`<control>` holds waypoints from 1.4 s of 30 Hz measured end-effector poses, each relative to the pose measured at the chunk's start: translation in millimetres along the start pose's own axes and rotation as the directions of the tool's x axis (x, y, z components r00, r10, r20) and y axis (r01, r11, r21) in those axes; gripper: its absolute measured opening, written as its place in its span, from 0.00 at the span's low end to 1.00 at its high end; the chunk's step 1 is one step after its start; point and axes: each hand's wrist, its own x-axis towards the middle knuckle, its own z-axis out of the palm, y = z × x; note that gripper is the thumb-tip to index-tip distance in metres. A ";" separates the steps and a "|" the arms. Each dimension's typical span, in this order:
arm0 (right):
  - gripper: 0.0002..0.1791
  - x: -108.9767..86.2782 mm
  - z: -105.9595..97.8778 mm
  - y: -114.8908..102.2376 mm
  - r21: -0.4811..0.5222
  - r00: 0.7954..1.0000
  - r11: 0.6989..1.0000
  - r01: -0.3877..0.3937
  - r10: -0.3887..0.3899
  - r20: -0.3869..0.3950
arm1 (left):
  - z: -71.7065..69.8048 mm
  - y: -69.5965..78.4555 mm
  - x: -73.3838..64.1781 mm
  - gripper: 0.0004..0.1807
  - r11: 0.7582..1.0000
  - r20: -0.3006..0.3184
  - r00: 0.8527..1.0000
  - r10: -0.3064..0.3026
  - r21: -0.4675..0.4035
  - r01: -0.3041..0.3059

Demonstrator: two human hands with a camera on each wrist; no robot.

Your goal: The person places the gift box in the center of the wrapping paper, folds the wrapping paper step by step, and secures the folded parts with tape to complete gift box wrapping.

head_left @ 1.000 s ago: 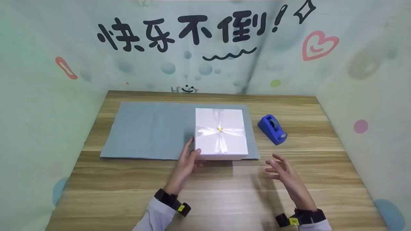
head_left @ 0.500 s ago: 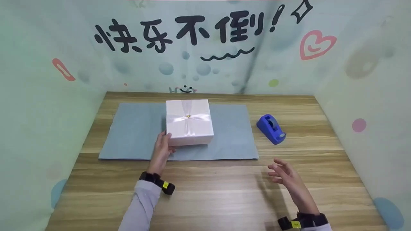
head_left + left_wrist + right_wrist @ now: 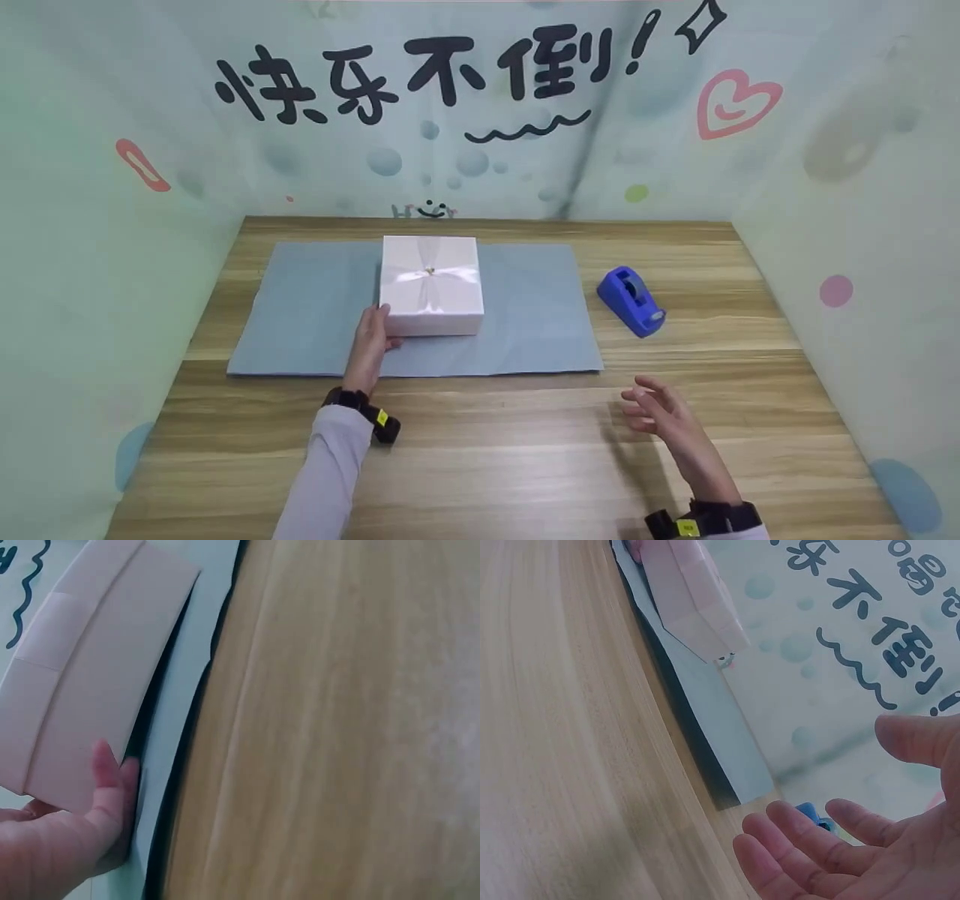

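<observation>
Bare wood on the table gives a wide way through between the two hands, in front of the blue-grey sheet; over that sheet the white box stands in the way, its near left corner blocked by the left hand; to the box's right a hand could pass above the exposed sheet; farther right, the blue tape dispenser leaves only a narrow gap beside the sheet's edge; the back wall bounds the far side.
</observation>
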 end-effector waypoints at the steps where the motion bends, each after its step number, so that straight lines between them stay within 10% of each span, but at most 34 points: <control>1: 0.27 0.4 0.5 0.1 0.000 1.000 1.000 -0.001 0.001 0.001 | -0.1 0.4 -0.4 0.31 1.000 -0.005 1.000 0.000 0.027 0.000; 24: 0.29 34.9 17.2 2.1 0.120 0.997 0.991 -0.057 0.051 0.054 | -6.8 -2.1 -2.8 0.36 0.994 -0.090 0.996 -0.002 0.109 0.012; 35: 0.37 61.2 21.4 -6.5 0.194 0.989 0.970 -0.145 0.138 0.049 | -4.9 0.4 -14.5 0.28 0.991 -0.190 0.975 0.118 0.091 -0.103; 42: 0.39 75.2 26.1 -5.5 0.346 0.990 0.928 -0.138 0.117 0.080 | -3.1 6.4 -38.1 0.26 0.934 -0.129 0.951 0.283 0.263 -0.242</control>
